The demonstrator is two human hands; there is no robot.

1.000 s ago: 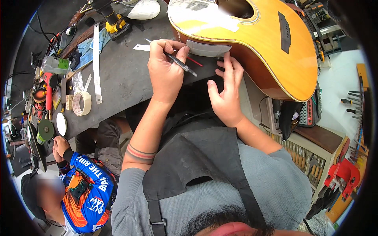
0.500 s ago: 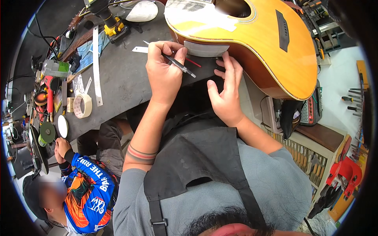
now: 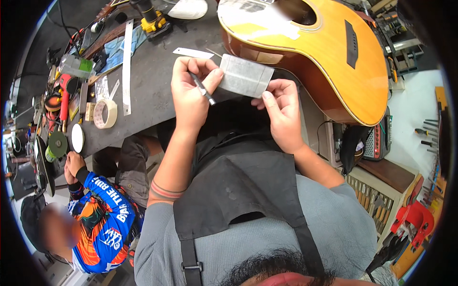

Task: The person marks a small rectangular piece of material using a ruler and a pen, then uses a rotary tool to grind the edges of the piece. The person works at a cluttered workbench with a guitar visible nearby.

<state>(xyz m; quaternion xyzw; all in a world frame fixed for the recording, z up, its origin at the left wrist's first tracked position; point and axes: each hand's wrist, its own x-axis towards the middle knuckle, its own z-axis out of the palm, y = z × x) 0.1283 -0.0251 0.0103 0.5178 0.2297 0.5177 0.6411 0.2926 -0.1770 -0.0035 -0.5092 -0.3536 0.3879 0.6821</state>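
Note:
A thin grey rectangular plate [image 3: 245, 75], with lines across it, is held up in front of the guitar's side. My left hand [image 3: 190, 102] is closed around a dark pen [image 3: 202, 89], and its thumb and fingertips meet the plate's left edge. My right hand [image 3: 286, 112] pinches the plate's lower right corner between thumb and fingers. Beyond it, an acoustic guitar [image 3: 329, 52] with a yellow top lies on the dark workbench [image 3: 157, 78]. A paler rectangular patch [image 3: 261, 56] shows on the guitar's brown side, near the plate.
A short metal ruler [image 3: 192, 53] lies behind my left hand, and a long ruler [image 3: 127, 71] farther left. Masking tape [image 3: 105, 114], a yellow-black power tool [image 3: 153, 24] and assorted tools crowd the bench's left. Another person [image 3: 102, 209] sits at lower left, hands together.
The plate has come away from the guitar's side toward me and is now tilted up between both hands. My right hand has gone from resting open against it to gripping its corner.

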